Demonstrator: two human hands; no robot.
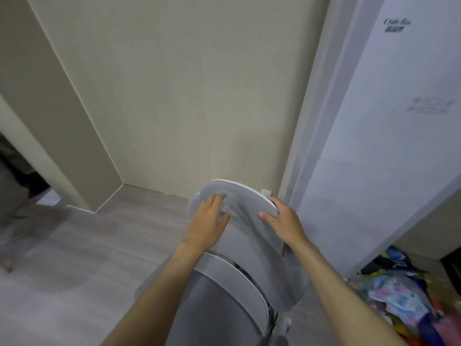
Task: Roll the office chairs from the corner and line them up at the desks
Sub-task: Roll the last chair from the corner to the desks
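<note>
Head view, looking down: my left hand (208,217) lies flat on the ribbed mesh top of the pale grey office chair with a white plastic rim (239,248), fingers nearly straight and spread, pressing on the fabric rather than curling round it. My right hand (283,218) grips the white edge of that same curved top part on its right side, thumb on the mesh toward me and fingers wrapped over the rim, their tips hidden behind it. The chair stands in a corner, on the grey wood-look plank floor (74,258), with its back toward me and a second grey, white-edged curved panel lower down, close to my body. Beyond it rises a beige panelled wall (187,96); just beside it on the right stands a white wall panel with small dark lettering (394,108). A blurred heap of multicoloured bags or cloth (399,298) lies on the floor at the lower right.
</note>
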